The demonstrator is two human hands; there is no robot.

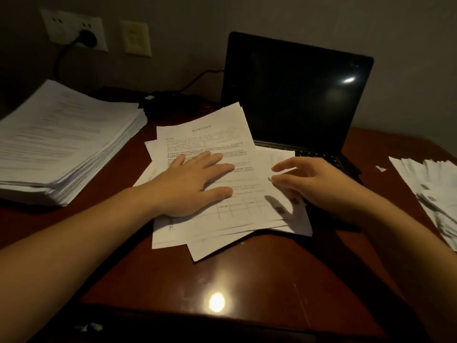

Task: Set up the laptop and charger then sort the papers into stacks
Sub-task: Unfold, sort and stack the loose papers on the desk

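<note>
A loose pile of printed papers (205, 134) lies in the middle of the wooden desk, overlapping the front of an open black laptop (294, 92) whose screen is dark. My left hand (195, 184) presses flat on the top sheet with straight fingers. My right hand (319, 184) hovers at the pile's right edge, thumb and fingers curled near the edge of a sheet; whether it pinches the paper I cannot tell. A thick stack of papers (61, 142) sits at the left. Another fanned stack (435, 194) lies at the right edge.
A black plug (86, 37) sits in a wall socket at upper left, its cable (195, 80) running behind the laptop to a dark charger brick (158, 100). Bare reddish desk surface (222, 280) lies in front of the pile. A small paper scrap (380, 168) lies right of the laptop.
</note>
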